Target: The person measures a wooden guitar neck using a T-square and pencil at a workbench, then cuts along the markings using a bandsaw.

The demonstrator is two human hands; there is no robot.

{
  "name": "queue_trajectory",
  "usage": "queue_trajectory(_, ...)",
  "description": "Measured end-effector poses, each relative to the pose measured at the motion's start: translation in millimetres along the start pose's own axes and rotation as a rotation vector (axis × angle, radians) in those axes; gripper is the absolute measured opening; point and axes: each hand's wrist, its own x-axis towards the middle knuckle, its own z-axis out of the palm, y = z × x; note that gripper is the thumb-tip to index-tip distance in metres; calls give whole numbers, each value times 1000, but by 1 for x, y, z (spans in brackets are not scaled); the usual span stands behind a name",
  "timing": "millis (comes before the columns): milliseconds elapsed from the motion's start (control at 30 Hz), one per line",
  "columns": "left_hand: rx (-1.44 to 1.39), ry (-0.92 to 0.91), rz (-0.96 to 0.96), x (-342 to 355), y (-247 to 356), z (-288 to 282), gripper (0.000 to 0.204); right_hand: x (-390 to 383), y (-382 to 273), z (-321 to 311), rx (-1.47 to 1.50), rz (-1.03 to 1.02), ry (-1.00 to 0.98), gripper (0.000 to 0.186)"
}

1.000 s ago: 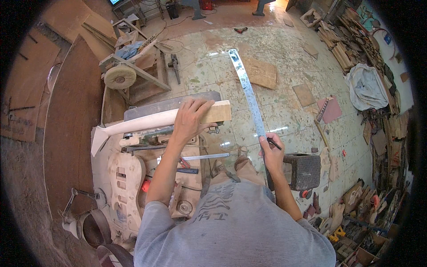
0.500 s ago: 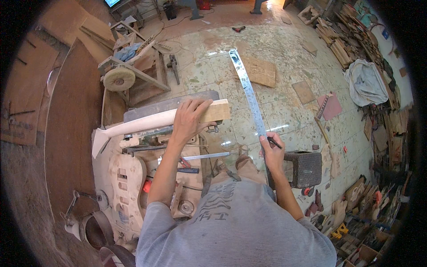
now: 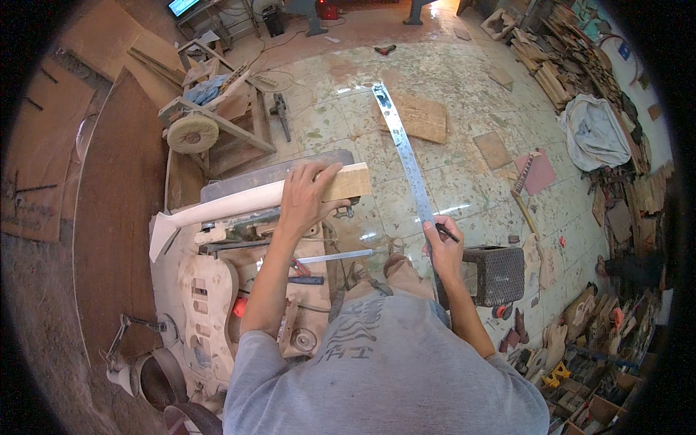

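My left hand (image 3: 304,194) is closed around the right end of a pale wooden guitar neck (image 3: 239,204), fingers over the top and thumb below. The neck's angled, wider head points left, above the workbench. In my right hand (image 3: 444,243) is the lower end of a long steel ruler (image 3: 406,156), tilted up and away from me, apart from the neck. A dark pen (image 3: 447,233) sticks out between the same fingers. A carved guitar body (image 3: 206,308) with cut-out pockets lies on the bench below the neck.
On the bench are another steel rule (image 3: 337,257), a dark-handled tool (image 3: 307,280) and a round metal part (image 3: 303,338). A black box-shaped amplifier (image 3: 496,275) stands right of my legs. Wood scraps (image 3: 558,80) pile along the right wall. A person's dark-clothed leg (image 3: 636,268) shows at right.
Both hands keep their hold, and the neck and ruler stay nearly still. The view has shifted slightly. A person's leg and foot have come into sight at the right edge.
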Motion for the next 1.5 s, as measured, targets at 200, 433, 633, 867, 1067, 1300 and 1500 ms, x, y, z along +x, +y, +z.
queue_trajectory(200,13,52,11,-2,7,-3,75,0,-2,-4,-46,27,-3,19)
queue_trajectory(433,42,67,12,-2,8,-1,74,1,-2,-2,-18,35,-15,25)
queue_trajectory(633,19,18,-39,-1,5,3,78,4,5,-2,-7,0,-22,24)
queue_trajectory(867,-18,-36,-91,6,2,3,78,5,0,-1,-23,9,9,24)
queue_trajectory(1067,-52,-56,-117,7,0,1,77,5,-2,1,-24,3,0,24)
queue_trajectory(1300,-209,-83,-141,2,-9,-9,77,9,2,-1,-30,-23,2,24)
queue_trajectory(1500,-80,-283,-184,-25,-50,-51,72,9,-5,-5,-65,18,19,22)
